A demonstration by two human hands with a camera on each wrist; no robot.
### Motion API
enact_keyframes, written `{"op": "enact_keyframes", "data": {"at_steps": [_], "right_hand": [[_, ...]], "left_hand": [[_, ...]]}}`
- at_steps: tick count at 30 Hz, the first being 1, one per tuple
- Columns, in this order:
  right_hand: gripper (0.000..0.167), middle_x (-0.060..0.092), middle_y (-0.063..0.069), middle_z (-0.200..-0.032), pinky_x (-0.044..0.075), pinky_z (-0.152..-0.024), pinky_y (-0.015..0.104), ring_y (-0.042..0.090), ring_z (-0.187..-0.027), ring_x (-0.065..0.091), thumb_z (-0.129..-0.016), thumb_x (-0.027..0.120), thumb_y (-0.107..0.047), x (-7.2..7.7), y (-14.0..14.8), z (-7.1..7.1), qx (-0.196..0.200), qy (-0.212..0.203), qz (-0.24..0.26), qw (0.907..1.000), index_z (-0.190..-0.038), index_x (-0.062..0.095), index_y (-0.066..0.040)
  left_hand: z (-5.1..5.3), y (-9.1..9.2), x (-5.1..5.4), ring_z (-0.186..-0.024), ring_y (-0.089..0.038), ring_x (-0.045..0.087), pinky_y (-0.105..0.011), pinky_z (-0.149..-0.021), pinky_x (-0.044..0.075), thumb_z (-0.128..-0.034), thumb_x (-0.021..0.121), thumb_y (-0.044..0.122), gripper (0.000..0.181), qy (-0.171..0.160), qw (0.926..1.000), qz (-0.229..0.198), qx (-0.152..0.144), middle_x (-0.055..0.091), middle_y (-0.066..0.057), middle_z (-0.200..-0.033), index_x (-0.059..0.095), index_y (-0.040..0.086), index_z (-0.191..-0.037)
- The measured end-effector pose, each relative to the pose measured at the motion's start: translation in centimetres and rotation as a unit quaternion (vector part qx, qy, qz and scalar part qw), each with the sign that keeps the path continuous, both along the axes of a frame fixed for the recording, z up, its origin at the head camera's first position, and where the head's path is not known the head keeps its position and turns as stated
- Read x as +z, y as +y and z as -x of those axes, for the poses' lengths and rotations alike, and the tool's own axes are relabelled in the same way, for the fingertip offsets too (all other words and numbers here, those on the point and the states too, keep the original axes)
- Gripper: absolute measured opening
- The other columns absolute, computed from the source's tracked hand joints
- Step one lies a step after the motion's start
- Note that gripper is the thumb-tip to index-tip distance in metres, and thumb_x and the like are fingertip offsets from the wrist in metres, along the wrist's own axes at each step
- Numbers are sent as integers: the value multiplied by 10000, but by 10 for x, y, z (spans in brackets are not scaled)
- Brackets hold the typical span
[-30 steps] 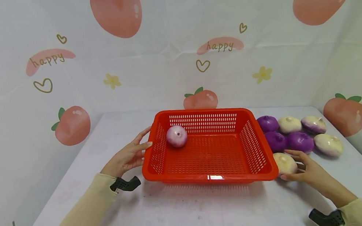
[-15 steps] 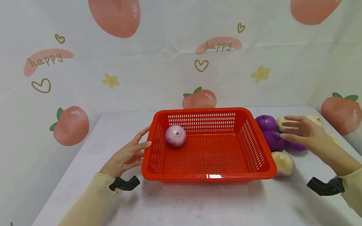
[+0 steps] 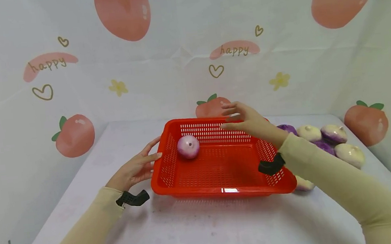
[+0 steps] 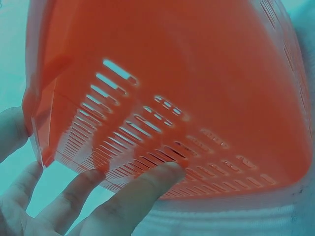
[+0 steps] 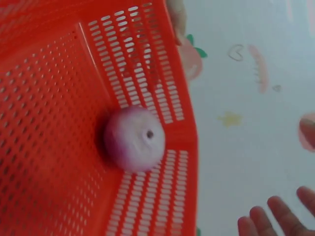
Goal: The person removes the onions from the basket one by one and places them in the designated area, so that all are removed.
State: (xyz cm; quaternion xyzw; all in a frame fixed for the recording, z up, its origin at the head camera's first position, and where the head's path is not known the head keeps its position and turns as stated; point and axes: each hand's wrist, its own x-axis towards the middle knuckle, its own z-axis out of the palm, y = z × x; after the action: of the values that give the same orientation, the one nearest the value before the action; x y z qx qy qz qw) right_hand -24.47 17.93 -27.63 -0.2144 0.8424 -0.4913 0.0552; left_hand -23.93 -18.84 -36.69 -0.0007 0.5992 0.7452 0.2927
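Observation:
A red plastic basket [image 3: 224, 192] with slotted walls stands on the table. One round purple-and-white onion [image 3: 188, 147] lies inside, towards its left back corner; it shows close up in the right wrist view. My left hand [image 3: 132, 171] holds the left side, thumb at the rim and fingers against the outer slotted wall [image 4: 133, 128]. Over the basket's back rim my right hand [image 3: 249, 123] hovers with fingers spread and nothing in them. Its fingertips [image 5: 278, 209] show at the lower right in its own wrist view.
Several smooth purple and cream-white onions [image 3: 349, 154] lie at the basket's right, partly hidden by my right sleeve [image 3: 341, 186]. A patterned white cloth [image 3: 162, 81] hangs behind the table [image 3: 207, 232].
My right hand has left the pale onion at the basket's front right corner, risen past the others and swung left over the basket. My left hand stays at the basket's side.

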Motion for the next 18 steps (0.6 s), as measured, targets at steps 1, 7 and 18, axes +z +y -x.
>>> {"op": "enact_keyframes", "data": {"at_steps": [1, 7, 18], "right_hand": [[651, 465, 148, -1421, 416, -1054, 538, 332, -1321, 461, -883, 719, -232, -2, -10, 5, 102, -25, -17, 9999, -1430, 385, -121], [728, 454, 108, -1443, 457, -1029, 478, 304, -1326, 444, -848, 757, -243, -29, -58, 31, 557, -273, -124, 9980, -1460, 372, -160], [721, 457, 86, -1451, 437, -1059, 444, 250, -1304, 445, -833, 764, -189, -69, -104, 52, 828, -518, -823, 9918, -1463, 416, -155]], "left_hand": [[0, 0, 0, -1017, -239, 643, -435, -802, 582, -994, 543, 197, 664, -25, 10000, -10, 11, 346, -137, -1456, 207, 450, -1508], [-1, 0, 0, -1008, -218, 630, -410, -808, 584, -999, 533, 191, 638, -104, 9998, -164, -22, 422, -84, -1351, 239, 459, -1497], [1, 0, -2, -1013, -229, 638, -415, -791, 587, -990, 549, 209, 657, -104, 9999, -63, 33, 427, -99, -1363, 220, 454, -1504]]}}
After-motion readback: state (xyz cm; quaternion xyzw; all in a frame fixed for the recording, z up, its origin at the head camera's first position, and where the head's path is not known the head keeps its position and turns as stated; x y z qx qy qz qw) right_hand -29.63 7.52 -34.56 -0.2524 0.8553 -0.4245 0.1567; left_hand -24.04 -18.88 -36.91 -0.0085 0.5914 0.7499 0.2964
